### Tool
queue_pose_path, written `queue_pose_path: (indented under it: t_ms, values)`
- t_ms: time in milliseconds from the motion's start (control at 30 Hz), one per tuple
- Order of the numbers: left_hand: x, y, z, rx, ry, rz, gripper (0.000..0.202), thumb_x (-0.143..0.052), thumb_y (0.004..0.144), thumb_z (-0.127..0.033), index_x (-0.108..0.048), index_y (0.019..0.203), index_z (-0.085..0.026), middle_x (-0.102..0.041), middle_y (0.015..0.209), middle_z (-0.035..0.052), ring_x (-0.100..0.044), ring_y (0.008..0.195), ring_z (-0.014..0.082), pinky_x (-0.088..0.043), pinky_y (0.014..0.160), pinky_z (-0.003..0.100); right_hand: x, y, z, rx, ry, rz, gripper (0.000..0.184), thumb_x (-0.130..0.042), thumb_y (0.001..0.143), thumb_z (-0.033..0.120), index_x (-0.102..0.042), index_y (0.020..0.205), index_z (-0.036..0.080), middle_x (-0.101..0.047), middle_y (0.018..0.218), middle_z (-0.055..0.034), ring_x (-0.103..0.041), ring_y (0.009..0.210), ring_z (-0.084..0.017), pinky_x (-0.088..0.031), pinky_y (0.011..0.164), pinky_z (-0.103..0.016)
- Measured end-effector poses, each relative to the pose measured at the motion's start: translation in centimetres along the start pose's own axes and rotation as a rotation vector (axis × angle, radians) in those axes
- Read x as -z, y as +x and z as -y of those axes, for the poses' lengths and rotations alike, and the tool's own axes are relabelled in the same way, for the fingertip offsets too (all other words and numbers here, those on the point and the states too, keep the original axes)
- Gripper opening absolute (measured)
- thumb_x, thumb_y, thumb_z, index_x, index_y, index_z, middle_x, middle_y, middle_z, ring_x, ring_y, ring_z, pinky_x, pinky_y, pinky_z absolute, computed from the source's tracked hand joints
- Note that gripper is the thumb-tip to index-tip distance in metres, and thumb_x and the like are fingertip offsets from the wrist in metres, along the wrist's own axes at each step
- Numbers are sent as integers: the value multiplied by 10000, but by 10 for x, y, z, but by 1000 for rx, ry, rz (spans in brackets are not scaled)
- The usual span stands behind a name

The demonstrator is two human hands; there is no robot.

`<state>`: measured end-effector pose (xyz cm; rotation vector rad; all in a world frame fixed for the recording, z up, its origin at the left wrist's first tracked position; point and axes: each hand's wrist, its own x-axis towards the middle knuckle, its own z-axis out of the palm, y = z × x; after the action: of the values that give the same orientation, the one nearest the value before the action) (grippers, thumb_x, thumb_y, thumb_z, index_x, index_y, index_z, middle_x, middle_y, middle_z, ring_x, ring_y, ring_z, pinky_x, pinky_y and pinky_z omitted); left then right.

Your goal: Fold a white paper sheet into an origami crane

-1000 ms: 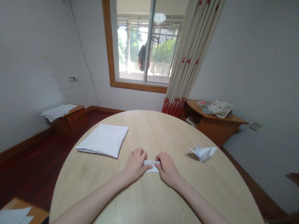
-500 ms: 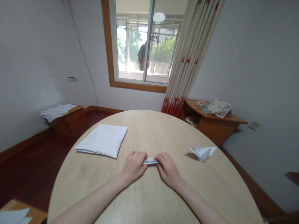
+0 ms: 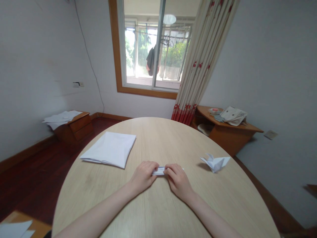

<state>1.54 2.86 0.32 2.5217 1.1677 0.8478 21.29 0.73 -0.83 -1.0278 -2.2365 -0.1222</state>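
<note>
A small piece of folded white paper (image 3: pixel 159 171) lies between my hands, low over the round table. My left hand (image 3: pixel 145 174) is closed on its left end, thumb below and fingers above. On the right end, my right hand (image 3: pixel 177 178) grips it the same way, and a white tip pokes out past those fingers. The fingers hide most of the paper's ends, so its full shape cannot be made out. To the right stands a folded white paper crane (image 3: pixel 214 164). A stack of white paper sheets (image 3: pixel 109 148) lies to the left.
The round wooden table (image 3: pixel 158 211) carries all of this. Behind it to the left is a low drawer cabinet (image 3: pixel 80 127) with papers on top. A corner shelf (image 3: pixel 228 132) with a cloth bag stands at the right, near the curtain (image 3: pixel 198 66).
The folded paper has tilted so more of its flat face shows, and a tip now sticks out beyond my right hand. Both hands have shifted only slightly.
</note>
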Motion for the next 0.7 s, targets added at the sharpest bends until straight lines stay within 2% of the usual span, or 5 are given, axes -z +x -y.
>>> queue_pose_path:
  t_ms: [167, 300, 533, 700]
  values:
    - [1, -1, -2, 31, -80, 44, 210, -652, 816, -287, -585, 992, -195, -667, 958, 48, -618, 887, 212, -466, 775, 303, -3, 0, -2, -47, -53, 41, 201, -438, 837, 35, -543, 857, 205, -614, 963, -90, -549, 858, -228, -433, 718, -337]
    - [2, -2, -3, 23, -130, 34, 198, -546, 880, -268, -596, 1050, -177, -665, 1000, 71, -613, 921, 206, -476, 807, 307, -3, 1, -2, -90, -30, 81, 211, -448, 812, 9, -527, 843, 202, -610, 955, -85, -545, 867, -229, -445, 727, -337]
    - [0, -1, 0, -30, -152, 45, 139, -545, 887, -225, -662, 955, -195, -668, 982, 49, -588, 959, 191, -466, 847, 296, 3, 4, 3, -99, 62, 125, 197, -441, 815, 32, -523, 865, 203, -603, 976, -84, -541, 896, -228, -454, 755, -355]
    - [2, 0, 3, -36, -205, 63, 144, -564, 898, -265, -688, 928, -198, -680, 968, 46, -594, 952, 186, -465, 855, 295, 7, 6, 9, -95, 105, 152, 92, -480, 846, 119, -513, 859, 204, -598, 950, -77, -545, 891, -229, -442, 765, -361]
